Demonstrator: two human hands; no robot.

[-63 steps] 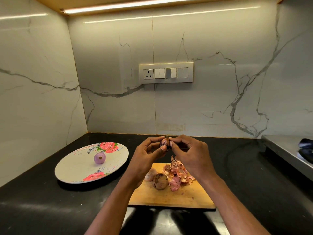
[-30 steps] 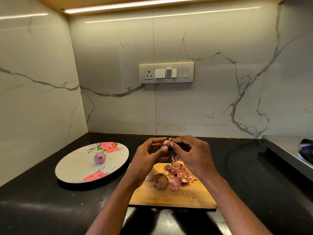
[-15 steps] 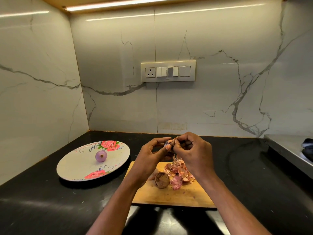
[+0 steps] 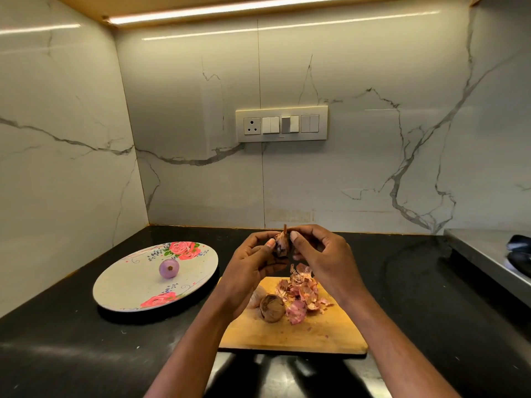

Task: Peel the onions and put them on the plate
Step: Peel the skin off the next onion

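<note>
Since a second earlier both hands, the left hand (image 4: 253, 262) and right hand (image 4: 321, 254), kept gripping the small onion (image 4: 281, 244) at centre frame, its dry skin now lifted upward, so peeling went on.

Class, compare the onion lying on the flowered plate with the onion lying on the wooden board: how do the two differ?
The onion on the plate is peeled, smooth and pale purple; the onion on the board still wears its dry brown skin. The onion on the plate lies alone on the plate, while the onion on the board lies right beside a heap of loose skins on the cutting board. Both are small, round and untouched by either hand.
</note>
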